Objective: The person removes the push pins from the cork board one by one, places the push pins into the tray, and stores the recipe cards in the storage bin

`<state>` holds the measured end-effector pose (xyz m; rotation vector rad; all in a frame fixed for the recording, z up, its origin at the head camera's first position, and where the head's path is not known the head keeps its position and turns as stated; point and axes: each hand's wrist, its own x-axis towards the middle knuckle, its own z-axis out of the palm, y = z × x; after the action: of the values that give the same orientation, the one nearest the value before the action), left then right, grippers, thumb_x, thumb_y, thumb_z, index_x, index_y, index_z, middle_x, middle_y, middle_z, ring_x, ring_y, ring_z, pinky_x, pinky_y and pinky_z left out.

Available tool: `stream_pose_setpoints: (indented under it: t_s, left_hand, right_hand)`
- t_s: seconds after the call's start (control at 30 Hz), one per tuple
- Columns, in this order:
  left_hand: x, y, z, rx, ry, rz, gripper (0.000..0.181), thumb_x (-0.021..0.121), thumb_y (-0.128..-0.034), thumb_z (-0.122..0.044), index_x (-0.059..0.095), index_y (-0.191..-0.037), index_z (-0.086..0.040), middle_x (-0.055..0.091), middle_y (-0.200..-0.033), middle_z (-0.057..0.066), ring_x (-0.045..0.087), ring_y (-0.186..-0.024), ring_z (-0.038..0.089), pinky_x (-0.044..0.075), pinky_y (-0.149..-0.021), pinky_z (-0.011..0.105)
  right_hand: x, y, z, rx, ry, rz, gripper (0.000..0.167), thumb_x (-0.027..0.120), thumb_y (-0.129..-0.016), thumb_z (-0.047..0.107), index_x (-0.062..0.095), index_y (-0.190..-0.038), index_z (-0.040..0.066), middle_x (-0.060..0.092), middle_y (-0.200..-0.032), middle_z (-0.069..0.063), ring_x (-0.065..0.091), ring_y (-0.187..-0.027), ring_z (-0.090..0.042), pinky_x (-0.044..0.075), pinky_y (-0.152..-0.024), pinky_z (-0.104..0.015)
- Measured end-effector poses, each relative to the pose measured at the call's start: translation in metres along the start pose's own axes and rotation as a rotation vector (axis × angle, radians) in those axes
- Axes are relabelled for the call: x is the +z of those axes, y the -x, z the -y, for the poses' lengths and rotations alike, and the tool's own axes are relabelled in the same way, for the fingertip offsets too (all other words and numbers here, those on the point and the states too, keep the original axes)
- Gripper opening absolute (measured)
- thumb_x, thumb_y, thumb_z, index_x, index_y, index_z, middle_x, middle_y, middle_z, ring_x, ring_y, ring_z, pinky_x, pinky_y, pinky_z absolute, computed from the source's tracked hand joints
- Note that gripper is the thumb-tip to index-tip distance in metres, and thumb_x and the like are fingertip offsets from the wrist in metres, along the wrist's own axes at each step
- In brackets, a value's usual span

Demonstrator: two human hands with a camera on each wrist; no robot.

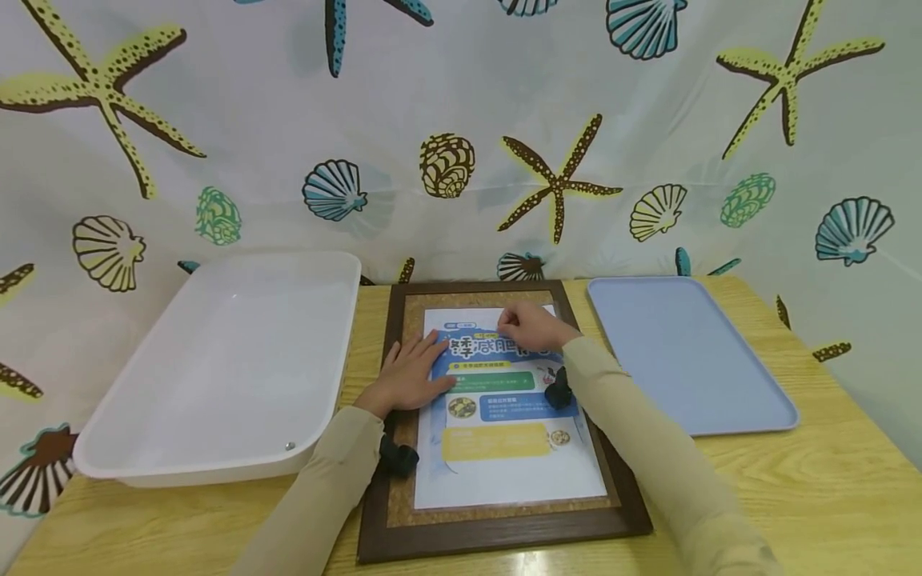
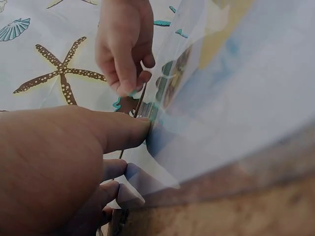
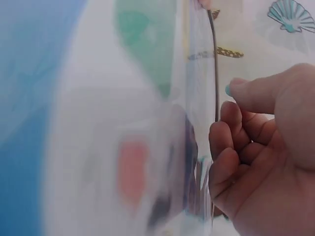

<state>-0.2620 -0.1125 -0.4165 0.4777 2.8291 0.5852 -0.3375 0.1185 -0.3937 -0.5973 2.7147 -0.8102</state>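
A printed sheet [image 1: 504, 480] with blue, green and yellow blocks lies on a brown-framed cork board [image 1: 504, 532]. My left hand [image 1: 410, 376] rests on the sheet's upper left part, fingers spread; the left wrist view shows this hand [image 2: 64, 157] with its thumb against the glossy sheet [image 2: 236, 108]. Over the sheet's upper right part is my right hand [image 1: 535, 326], fingers curled. In the right wrist view, a small teal thing [image 3: 228, 90] shows at the thumb tip of that hand [image 3: 266, 142], held close to the curled fingers. Its full shape is hidden.
A large white tray [image 1: 238, 352] stands left of the board on the wooden table [image 1: 807, 496]. To the right lies a shallow light-blue tray [image 1: 691, 352]. Behind hangs a white cloth [image 1: 446, 96] printed with shells and starfish.
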Motion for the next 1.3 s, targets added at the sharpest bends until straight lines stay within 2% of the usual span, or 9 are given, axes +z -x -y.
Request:
stream_pose_setpoints:
  t_s: [0.27, 0.5, 0.73, 0.87, 1.07, 1.3]
  left_hand:
    - [0.000, 0.001, -0.001, 0.016, -0.004, -0.021, 0.070, 0.052, -0.0943, -0.041, 0.029, -0.151, -0.007, 0.015, -0.161, 0.015, 0.007, -0.148, 0.038, 0.002, -0.117, 0.058]
    - [-0.004, 0.006, -0.009, 0.003, -0.005, -0.003, 0.068, 0.051, -0.0952, -0.038, 0.029, -0.151, -0.006, 0.015, -0.161, 0.016, 0.008, -0.148, 0.039, 0.003, -0.118, 0.058]
    - [-0.004, 0.004, -0.010, 0.010, -0.008, -0.011, 0.067, 0.051, -0.0957, -0.038, 0.030, -0.151, -0.007, 0.016, -0.161, 0.016, 0.010, -0.148, 0.039, 0.003, -0.117, 0.058]
    - [-0.004, 0.004, -0.009, 0.016, -0.005, -0.007, 0.068, 0.051, -0.0956, -0.039, 0.029, -0.151, -0.007, 0.015, -0.161, 0.016, 0.009, -0.148, 0.040, 0.003, -0.117, 0.059]
    - [-0.005, 0.005, -0.005, 0.019, -0.011, -0.021, 0.067, 0.051, -0.0959, -0.038, 0.030, -0.151, -0.006, 0.016, -0.160, 0.017, 0.010, -0.147, 0.041, 0.003, -0.117, 0.059]
    - [-0.005, 0.006, -0.007, 0.019, -0.006, -0.009, 0.068, 0.051, -0.0956, -0.039, 0.029, -0.151, -0.006, 0.015, -0.161, 0.017, 0.009, -0.148, 0.040, 0.002, -0.117, 0.059]
  right_hand:
    - [-0.016, 0.030, -0.028, -0.013, -0.060, -0.088, 0.014, 0.056, -0.096, 0.013, 0.064, -0.098, 0.002, 0.061, -0.093, -0.009, 0.053, -0.077, -0.017, 0.043, -0.068, -0.027]
    - [-0.030, 0.057, -0.055, 0.007, -0.128, -0.103, 0.015, 0.053, -0.098, 0.012, 0.063, -0.098, 0.000, 0.061, -0.094, -0.012, 0.049, -0.075, -0.018, 0.041, -0.069, -0.030]
    - [-0.048, 0.081, -0.090, 0.022, -0.143, -0.139, 0.018, 0.053, -0.097, 0.010, 0.063, -0.098, -0.004, 0.061, -0.089, -0.013, 0.048, -0.070, -0.016, 0.042, -0.065, -0.030]
    - [-0.057, 0.095, -0.106, 0.068, -0.122, -0.158, 0.018, 0.053, -0.097, 0.010, 0.062, -0.098, -0.005, 0.062, -0.091, -0.014, 0.049, -0.075, -0.017, 0.042, -0.069, -0.029]
    - [-0.066, 0.107, -0.124, 0.134, -0.092, -0.176, 0.017, 0.054, -0.096, 0.010, 0.063, -0.098, -0.005, 0.062, -0.091, -0.012, 0.050, -0.078, -0.017, 0.042, -0.072, -0.028]
    - [-0.069, 0.114, -0.132, 0.157, -0.095, -0.183, 0.018, 0.055, -0.096, 0.011, 0.061, -0.099, -0.006, 0.061, -0.091, -0.012, 0.051, -0.079, -0.016, 0.043, -0.072, -0.028]
